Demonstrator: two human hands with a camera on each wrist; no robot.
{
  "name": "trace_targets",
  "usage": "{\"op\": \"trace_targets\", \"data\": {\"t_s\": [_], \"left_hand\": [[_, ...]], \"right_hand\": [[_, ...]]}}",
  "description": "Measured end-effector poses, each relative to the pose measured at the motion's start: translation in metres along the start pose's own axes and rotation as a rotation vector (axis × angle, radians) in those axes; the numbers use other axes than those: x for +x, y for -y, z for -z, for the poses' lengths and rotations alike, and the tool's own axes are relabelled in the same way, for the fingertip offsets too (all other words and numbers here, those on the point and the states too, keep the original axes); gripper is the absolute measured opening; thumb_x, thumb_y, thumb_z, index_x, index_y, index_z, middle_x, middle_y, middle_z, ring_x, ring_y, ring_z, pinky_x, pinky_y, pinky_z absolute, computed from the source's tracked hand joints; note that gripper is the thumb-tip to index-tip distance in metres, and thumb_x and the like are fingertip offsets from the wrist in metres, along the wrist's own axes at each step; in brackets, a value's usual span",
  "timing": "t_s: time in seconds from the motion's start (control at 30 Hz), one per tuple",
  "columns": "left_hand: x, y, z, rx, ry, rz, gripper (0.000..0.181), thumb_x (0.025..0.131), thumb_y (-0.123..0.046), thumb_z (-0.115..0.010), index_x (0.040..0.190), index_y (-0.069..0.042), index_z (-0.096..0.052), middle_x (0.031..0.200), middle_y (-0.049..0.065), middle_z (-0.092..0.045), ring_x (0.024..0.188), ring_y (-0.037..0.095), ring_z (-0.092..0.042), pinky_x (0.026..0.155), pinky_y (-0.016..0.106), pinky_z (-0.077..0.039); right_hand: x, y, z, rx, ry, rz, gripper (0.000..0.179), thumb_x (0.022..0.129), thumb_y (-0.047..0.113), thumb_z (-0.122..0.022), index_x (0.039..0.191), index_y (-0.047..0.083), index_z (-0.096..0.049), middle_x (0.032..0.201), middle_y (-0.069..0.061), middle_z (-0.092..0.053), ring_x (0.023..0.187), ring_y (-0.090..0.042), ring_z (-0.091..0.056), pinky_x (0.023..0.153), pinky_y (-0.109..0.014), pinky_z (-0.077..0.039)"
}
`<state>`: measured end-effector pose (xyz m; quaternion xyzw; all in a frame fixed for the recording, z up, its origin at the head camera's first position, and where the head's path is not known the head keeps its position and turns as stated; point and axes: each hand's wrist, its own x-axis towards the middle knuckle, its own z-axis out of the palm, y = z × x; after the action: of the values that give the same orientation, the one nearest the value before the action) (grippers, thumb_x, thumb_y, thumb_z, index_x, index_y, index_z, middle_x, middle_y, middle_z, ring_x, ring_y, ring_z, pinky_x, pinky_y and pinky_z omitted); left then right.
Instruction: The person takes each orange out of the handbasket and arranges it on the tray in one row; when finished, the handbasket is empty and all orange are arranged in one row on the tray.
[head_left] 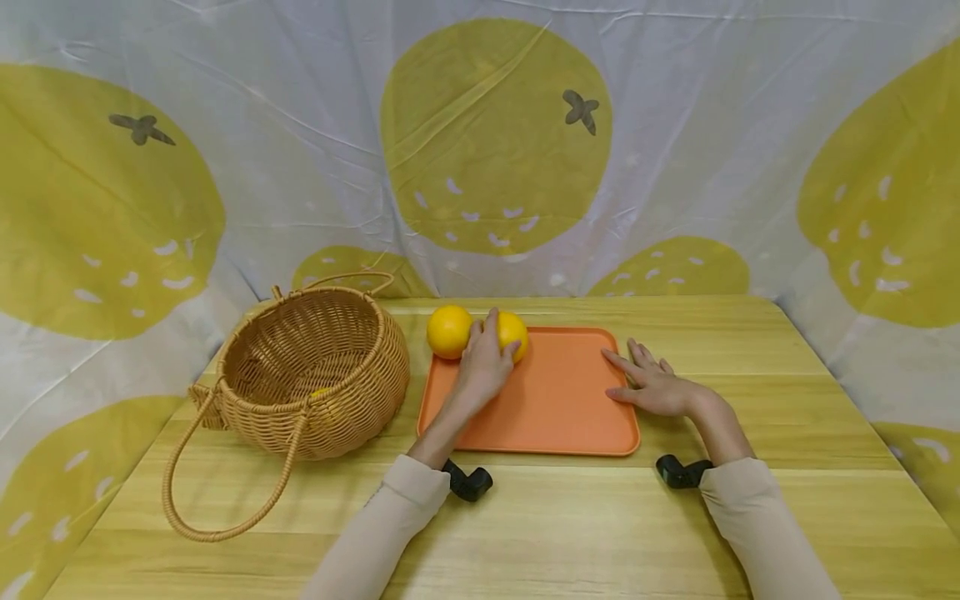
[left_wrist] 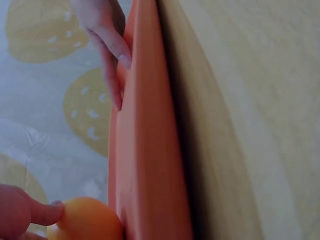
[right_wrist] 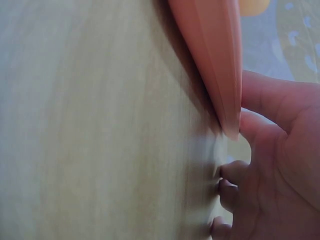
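In the head view, two round oranges sit at the far left part of the orange-coloured tray (head_left: 558, 392). My left hand (head_left: 483, 367) reaches over the tray and holds the right-hand orange (head_left: 513, 333) with thumb and fingers. The left wrist view shows the thumb against that orange (left_wrist: 87, 220). Close beside the same hand lies the other orange (head_left: 448, 332). At the tray's right edge, my right hand (head_left: 656, 390) is spread, thumb and index finger over the rim and the other fingers down on the table.
A round wicker basket (head_left: 360, 417) stands left of the tray, one handle (head_left: 176, 492) lowered toward the front. Something yellow (head_left: 320, 392) shows inside it. The wooden table (head_left: 570, 525) ends at a fruit-printed cloth (head_left: 675, 150) behind.
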<state>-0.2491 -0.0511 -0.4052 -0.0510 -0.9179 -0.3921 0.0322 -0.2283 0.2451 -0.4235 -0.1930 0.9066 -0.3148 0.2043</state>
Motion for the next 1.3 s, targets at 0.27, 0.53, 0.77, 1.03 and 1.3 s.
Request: {"op": "trace_targets", "data": {"t_s": [0.27,0.53,0.77,1.03,1.3], "left_hand": [[-0.003,0.000,-0.007,0.039,-0.081,-0.032,0.062,0.104,-0.020,-0.063,0.158,-0.006,-0.036,0.152,0.027,-0.045,0.124,0.047,-0.061,0.099,0.059,-0.053],[-0.003,0.000,-0.012,0.065,-0.141,-0.029,0.062,0.103,-0.021,-0.064,0.156,-0.006,-0.038,0.150,0.025,-0.047,0.120,0.046,-0.063,0.094,0.059,-0.055],[-0.003,0.000,-0.008,0.108,-0.118,-0.011,0.062,0.105,-0.025,-0.062,0.158,-0.009,-0.037,0.154,0.025,-0.046,0.120,0.047,-0.064,0.094,0.059,-0.055],[-0.003,0.000,-0.006,0.165,-0.124,-0.007,0.061,0.105,-0.030,-0.062,0.159,-0.012,-0.039,0.157,0.022,-0.046,0.114,0.048,-0.067,0.087,0.061,-0.056],[-0.004,0.001,-0.006,0.167,-0.119,0.004,0.061,0.105,-0.031,-0.061,0.159,-0.013,-0.040,0.157,0.018,-0.047,0.115,0.046,-0.067,0.087,0.060,-0.055]], "right_hand": [[0.001,0.003,0.000,-0.034,0.004,-0.023,0.081,0.106,0.045,-0.055,0.167,0.009,-0.016,0.168,-0.033,0.017,0.155,-0.054,0.016,0.119,-0.074,0.010],[0.008,-0.017,-0.004,-0.057,-0.004,-0.015,0.087,0.102,0.063,-0.050,0.168,0.021,-0.012,0.170,-0.025,0.021,0.157,-0.048,0.019,0.120,-0.071,0.012],[-0.001,0.002,0.000,-0.030,-0.001,-0.020,0.082,0.105,0.048,-0.055,0.167,0.009,-0.016,0.168,-0.033,0.018,0.155,-0.053,0.018,0.119,-0.073,0.012],[-0.002,0.006,0.001,-0.032,-0.006,-0.010,0.081,0.106,0.042,-0.056,0.166,0.005,-0.017,0.167,-0.035,0.016,0.153,-0.056,0.016,0.117,-0.075,0.012],[-0.003,0.008,0.001,-0.053,0.004,-0.039,0.080,0.106,0.043,-0.056,0.166,0.007,-0.016,0.167,-0.034,0.016,0.155,-0.054,0.016,0.119,-0.073,0.012]]}}
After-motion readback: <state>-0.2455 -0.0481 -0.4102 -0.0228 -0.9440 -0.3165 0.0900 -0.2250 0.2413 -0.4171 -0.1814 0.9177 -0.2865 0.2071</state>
